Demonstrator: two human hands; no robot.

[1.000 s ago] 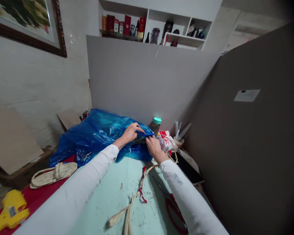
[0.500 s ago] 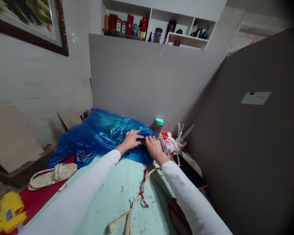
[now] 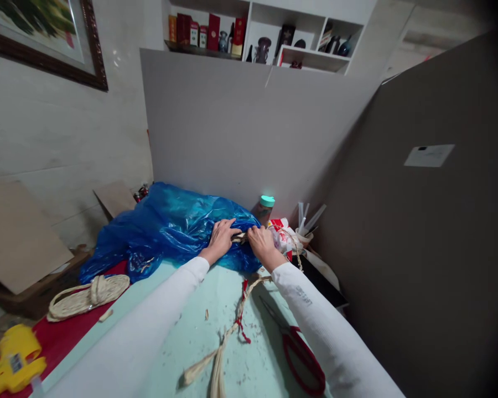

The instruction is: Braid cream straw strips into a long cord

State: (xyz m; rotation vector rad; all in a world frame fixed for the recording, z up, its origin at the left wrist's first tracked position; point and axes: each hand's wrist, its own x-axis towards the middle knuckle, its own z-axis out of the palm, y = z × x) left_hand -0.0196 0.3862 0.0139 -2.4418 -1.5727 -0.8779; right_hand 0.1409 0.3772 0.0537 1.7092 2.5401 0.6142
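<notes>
Lowered since a second ago: left hand [image 3: 221,239], at the mouth of the blue bag [image 3: 178,215]; I cannot tell its grip. Nearest, scissors [image 3: 291,330] lie on the table [image 3: 182,337]; at its far end, just apart, my right hand [image 3: 263,244] clamps the bag's film: light, soft, slippery, I judge, best held by gathered folds.

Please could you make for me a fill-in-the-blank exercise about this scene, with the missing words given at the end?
1. The left hand and the right hand are at a plastic bag whose colour is ____.
2. On the table lie scissors with handles coloured ____.
3. Seen from the camera, the woven slipper lies to the ____ of both hands.
4. The framed picture hangs on the ____.

Missing words: blue; red; left; wall.
</notes>
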